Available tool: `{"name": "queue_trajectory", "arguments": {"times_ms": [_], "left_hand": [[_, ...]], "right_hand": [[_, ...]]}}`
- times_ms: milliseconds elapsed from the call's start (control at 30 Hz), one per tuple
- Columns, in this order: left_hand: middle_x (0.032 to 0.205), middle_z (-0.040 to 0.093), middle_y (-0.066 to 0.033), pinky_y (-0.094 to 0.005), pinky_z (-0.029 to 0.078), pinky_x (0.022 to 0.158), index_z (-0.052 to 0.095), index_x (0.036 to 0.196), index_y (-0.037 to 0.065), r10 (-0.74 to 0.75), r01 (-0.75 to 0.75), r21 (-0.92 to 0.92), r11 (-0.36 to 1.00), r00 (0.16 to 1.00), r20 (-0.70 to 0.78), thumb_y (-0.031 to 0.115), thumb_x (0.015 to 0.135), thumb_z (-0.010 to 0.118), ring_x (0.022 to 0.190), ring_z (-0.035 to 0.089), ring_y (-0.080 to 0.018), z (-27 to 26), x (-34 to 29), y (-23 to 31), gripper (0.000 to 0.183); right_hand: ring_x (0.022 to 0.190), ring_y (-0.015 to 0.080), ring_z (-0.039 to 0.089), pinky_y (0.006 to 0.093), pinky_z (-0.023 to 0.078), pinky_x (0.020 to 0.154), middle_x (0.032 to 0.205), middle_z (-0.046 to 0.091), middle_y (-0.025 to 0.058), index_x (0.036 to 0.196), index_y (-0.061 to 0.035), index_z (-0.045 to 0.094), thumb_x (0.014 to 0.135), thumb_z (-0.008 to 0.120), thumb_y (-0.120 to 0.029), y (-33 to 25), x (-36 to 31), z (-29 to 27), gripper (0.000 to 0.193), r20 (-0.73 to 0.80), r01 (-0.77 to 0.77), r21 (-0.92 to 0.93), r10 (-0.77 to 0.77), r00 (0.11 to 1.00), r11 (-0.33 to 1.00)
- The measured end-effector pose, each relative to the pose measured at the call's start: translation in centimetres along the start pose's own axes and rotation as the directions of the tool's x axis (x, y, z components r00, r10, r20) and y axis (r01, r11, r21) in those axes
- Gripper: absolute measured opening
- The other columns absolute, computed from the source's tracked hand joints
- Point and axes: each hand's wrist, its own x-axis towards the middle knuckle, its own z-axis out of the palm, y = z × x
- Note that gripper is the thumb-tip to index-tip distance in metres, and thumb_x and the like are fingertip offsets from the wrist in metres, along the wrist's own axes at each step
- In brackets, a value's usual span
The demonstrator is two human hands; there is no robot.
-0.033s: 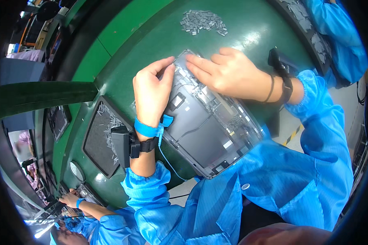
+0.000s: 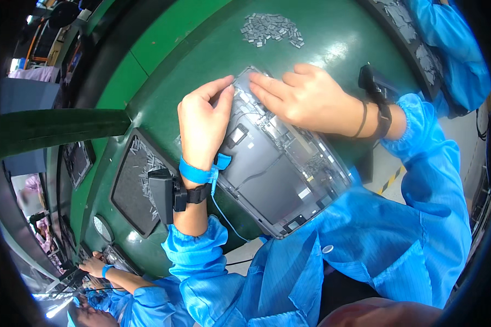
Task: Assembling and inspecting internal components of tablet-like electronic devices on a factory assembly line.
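Left grip, right grip at grey rectangular metal chassis; can't tell either's pinch; hard pressing could bend it.

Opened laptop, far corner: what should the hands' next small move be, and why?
I'd probably press lightly with the right hand while the left hand steadies the edge of the opened laptop. The right fingers are at its far corner, and the left thumb and forefinger nearly meet beside it. Keep it gentle: I can't tell what, if anything, the left grip holds.
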Motion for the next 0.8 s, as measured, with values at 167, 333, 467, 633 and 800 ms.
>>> {"name": "queue_trajectory", "arguments": {"times_ms": [167,333,467,633,800], "left_hand": [[0.090,0.071,-0.0188,-0.0304,0.052,0.076,0.071,0.100,0.000,0.030,-0.030,0.027,0.999,0.999,0.015,0.010,0.085,0.064,0.082,0.070,-0.0227,0.1,-0.1,-0.5,0.020],[0.086,0.069,-0.0191,-0.0326,0.052,0.071,0.071,0.096,0.001,0.075,-0.061,0.131,0.989,0.992,-0.101,0.012,0.086,0.064,0.075,0.068,-0.0274,1.1,-0.2,0.1,0.016],[0.085,0.072,-0.0118,-0.0259,0.051,0.073,0.072,0.097,0.001,0.067,-0.049,0.169,0.984,0.992,-0.105,0.013,0.086,0.067,0.075,0.066,-0.0133,1.2,-0.2,-0.1,0.017],[0.085,0.071,-0.0113,-0.0265,0.051,0.073,0.072,0.099,0.002,0.137,-0.112,0.188,0.976,0.982,-0.127,0.013,0.086,0.067,0.076,0.066,-0.0142,1.4,-0.2,-0.4,0.017],[0.086,0.071,-0.0116,-0.0276,0.051,0.072,0.071,0.100,0.002,0.155,-0.132,0.195,0.972,0.982,-0.108,0.013,0.087,0.066,0.075,0.066,-0.0156,1.3,-0.2,-0.4,0.018]], "right_hand": [[0.062,0.0134,0.062,0.0278,0.045,0.056,0.102,0.068,0.0099,0.090,-0.0006,0.067,0.069,0.062,-0.014,-0.1,0.5,0.0,0.025,0.004,-0.017,0.046,0.017,1.000,0.999],[0.062,0.0145,0.064,0.0285,0.046,0.055,0.098,0.070,0.0099,0.086,-0.0008,0.066,0.071,0.061,-0.014,0.7,0.3,0.0,0.021,-0.006,-0.054,0.102,0.055,0.998,0.993],[0.060,0.0148,0.065,0.0282,0.047,0.053,0.101,0.070,0.0112,0.087,-0.0011,0.066,0.074,0.061,-0.015,1.3,0.4,0.1,0.020,0.025,-0.036,0.127,0.033,0.999,0.991],[0.059,0.0158,0.067,0.0285,0.049,0.051,0.105,0.069,0.0155,0.090,-0.0004,0.066,0.075,0.061,-0.014,1.7,0.7,-0.3,0.020,0.133,0.038,0.098,-0.050,0.990,0.995],[0.058,0.0154,0.066,0.0275,0.048,0.050,0.102,0.070,0.0170,0.092,0.0008,0.067,0.074,0.061,-0.014,0.8,1.2,-0.5,0.024,0.154,0.083,-0.005,-0.082,0.985,0.997]]}}
